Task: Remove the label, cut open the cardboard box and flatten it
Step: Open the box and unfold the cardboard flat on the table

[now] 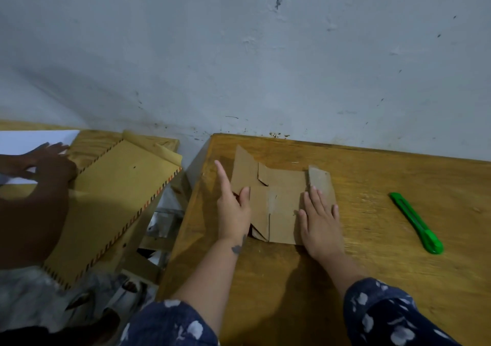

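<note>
Head view, the only one you've got: you're basically at the flattening step; the cardboard box (281, 199) is already cut open and lying spread out as a sheet on the wooden table (385, 279), toward the far left part of it, close to the wall. No label visible on the side facing up, so I'd guess that bit is done, though I can't see the underside.

Your right hand (320, 221) is flat, fingers straight and together, palm pressing the right part of the sheet down; it isn't gripping anything. Your left hand (233, 210) rests on the left edge of the cardboard, index finger sticking straight out toward the wall, thumb lying over the sheet; the other fingers look tucked at the edge, and I can't tell for sure if they've got a flap pinched.

The green utility knife (417, 223) is lying on the table well off to your right, nobody touching it; looks like the cutting is over.

What's next, I reckon: the far flaps still stand up a bit and there's a folded bit poking out at the near-left corner under your wrist; press those flat, smoothing outward along the creases.

Off to the left someone else's hand (50, 165) is on a brown envelope (114, 194) at another table; not your problem.
</note>
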